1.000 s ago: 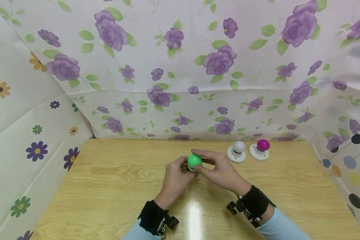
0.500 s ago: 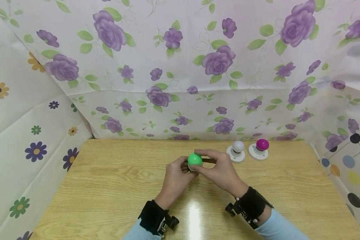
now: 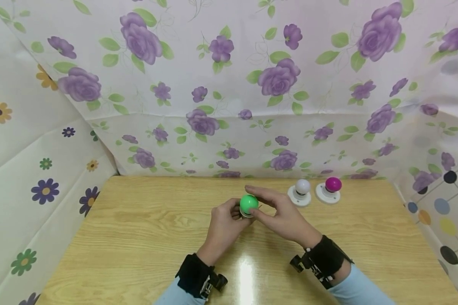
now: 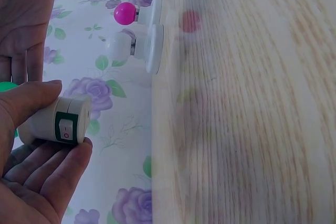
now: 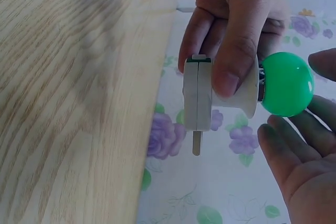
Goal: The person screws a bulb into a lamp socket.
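My left hand (image 3: 224,222) grips a white plug-in lamp socket (image 5: 231,95) by its body, thumb on one side and fingers on the other. The socket carries a small switch (image 4: 66,129) and a flat metal prong (image 5: 197,144). A round green bulb (image 3: 249,204) sits in the socket's mouth, with a bit of its metal base showing in the right wrist view. My right hand (image 3: 286,218) is spread around the bulb, thumb and fingers straight; the right wrist view shows gaps between them and the bulb (image 5: 287,84). Both hands are above the table.
On the wooden table (image 3: 149,237), back right, stand a white bulb (image 3: 303,186) and a magenta bulb (image 3: 333,184), each upright in a round white base (image 3: 299,201). A flowered cloth (image 3: 168,148) hangs behind the table's back edge.
My right hand's fingers have loosened from the green bulb and spread wider, the index finger lifting away. My left hand and the socket stay nearly in place.
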A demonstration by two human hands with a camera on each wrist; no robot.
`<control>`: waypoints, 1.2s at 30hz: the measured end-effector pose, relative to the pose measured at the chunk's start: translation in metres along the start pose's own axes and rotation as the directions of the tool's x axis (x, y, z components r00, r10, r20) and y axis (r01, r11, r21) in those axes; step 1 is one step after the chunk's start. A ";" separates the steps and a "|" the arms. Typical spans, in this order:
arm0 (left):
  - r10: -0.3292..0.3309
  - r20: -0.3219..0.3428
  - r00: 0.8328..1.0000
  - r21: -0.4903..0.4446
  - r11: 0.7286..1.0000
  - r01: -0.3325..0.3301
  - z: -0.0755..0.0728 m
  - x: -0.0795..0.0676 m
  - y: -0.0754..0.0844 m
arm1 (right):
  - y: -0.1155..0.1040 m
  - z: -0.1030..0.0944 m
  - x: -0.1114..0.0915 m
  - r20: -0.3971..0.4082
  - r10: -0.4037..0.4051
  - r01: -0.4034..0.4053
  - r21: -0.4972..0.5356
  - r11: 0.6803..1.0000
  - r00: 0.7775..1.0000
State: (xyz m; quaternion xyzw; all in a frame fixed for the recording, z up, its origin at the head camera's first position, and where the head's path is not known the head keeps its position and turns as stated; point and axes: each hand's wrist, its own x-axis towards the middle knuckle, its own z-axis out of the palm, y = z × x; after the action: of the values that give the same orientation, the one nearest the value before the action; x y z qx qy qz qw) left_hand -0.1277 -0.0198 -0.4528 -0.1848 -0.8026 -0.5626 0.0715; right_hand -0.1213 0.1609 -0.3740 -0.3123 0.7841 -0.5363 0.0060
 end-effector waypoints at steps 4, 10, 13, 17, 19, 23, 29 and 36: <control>0.001 0.009 1.000 -0.007 1.000 -0.001 0.000 0.000 0.000 | -0.001 0.001 0.000 0.002 0.019 -0.019 0.011 1.000 1.000; 0.017 0.009 1.000 -0.017 1.000 -0.017 -0.001 -0.001 0.000 | 0.002 0.004 0.000 -0.011 0.013 -0.012 0.015 1.000 1.000; 0.022 0.008 1.000 -0.013 1.000 -0.022 0.000 -0.001 -0.001 | 0.012 0.006 0.000 -0.036 0.003 -0.002 0.008 1.000 0.999; 0.013 0.001 1.000 0.004 1.000 -0.013 0.000 -0.001 -0.001 | 0.029 0.008 0.000 -0.091 0.005 -0.007 -0.017 1.000 0.996; 0.010 -0.001 1.000 0.010 1.000 -0.010 -0.001 -0.001 -0.001 | 0.034 0.010 0.000 -0.121 0.000 -0.004 -0.031 1.000 0.993; 0.008 0.002 1.000 0.004 1.000 -0.008 -0.002 -0.001 0.000 | 0.038 0.012 0.000 -0.165 -0.035 0.028 -0.049 0.998 0.986; 0.022 0.000 1.000 -0.007 1.000 -0.022 -0.002 0.000 0.000 | 0.034 0.011 0.000 -0.177 -0.050 0.037 -0.076 0.996 0.983; 0.034 0.000 0.999 -0.008 0.999 -0.034 -0.002 -0.001 -0.001 | 0.007 0.003 -0.001 -0.086 -0.064 0.059 -0.055 0.997 0.994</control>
State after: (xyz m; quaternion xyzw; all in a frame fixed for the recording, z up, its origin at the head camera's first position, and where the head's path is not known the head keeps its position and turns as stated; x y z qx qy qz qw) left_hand -0.1276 -0.0225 -0.4530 -0.1988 -0.7971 -0.5645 0.0801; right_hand -0.1228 0.1599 -0.3812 -0.3127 0.7874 -0.5286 -0.0531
